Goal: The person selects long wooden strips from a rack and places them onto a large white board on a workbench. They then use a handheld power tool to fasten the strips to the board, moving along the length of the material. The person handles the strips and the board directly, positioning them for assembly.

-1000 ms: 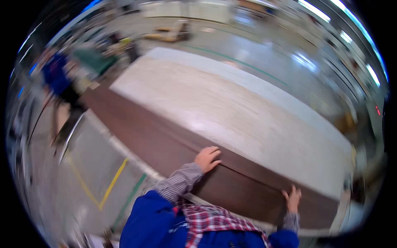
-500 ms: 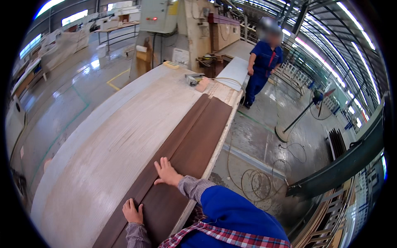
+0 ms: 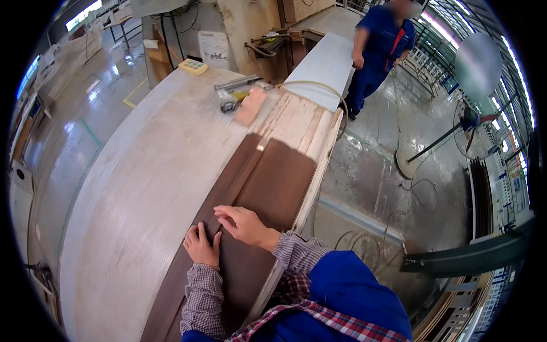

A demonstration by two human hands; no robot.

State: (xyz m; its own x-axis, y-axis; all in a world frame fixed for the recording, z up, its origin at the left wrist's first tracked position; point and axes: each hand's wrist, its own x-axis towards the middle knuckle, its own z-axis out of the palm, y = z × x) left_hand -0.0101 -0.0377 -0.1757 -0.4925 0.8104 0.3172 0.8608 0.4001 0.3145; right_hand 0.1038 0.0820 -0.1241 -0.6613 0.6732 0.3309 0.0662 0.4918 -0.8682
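Note:
A long dark brown veneer sheet [image 3: 273, 182] lies along the right side of a big pale worktable [image 3: 142, 194]. My left hand [image 3: 201, 246] rests flat on the sheet's left edge, fingers spread. My right hand [image 3: 242, 223] lies flat just beside it, fingers pointing left across the dark sheet. Neither hand holds anything. Pale wood strips [image 3: 296, 122] lie beyond the far end of the dark sheet.
A hand tool [image 3: 231, 97] with a hose and a yellow-green pad [image 3: 194, 66] lie at the table's far end. A person in blue work clothes [image 3: 379, 45] stands by a white board [image 3: 322, 68]. A standing fan [image 3: 470, 108] and floor cables [image 3: 364, 245] are to the right.
My view has swung and moved closer along the table. My two hands have come together, now side by side on the dark sheet, where they were further apart.

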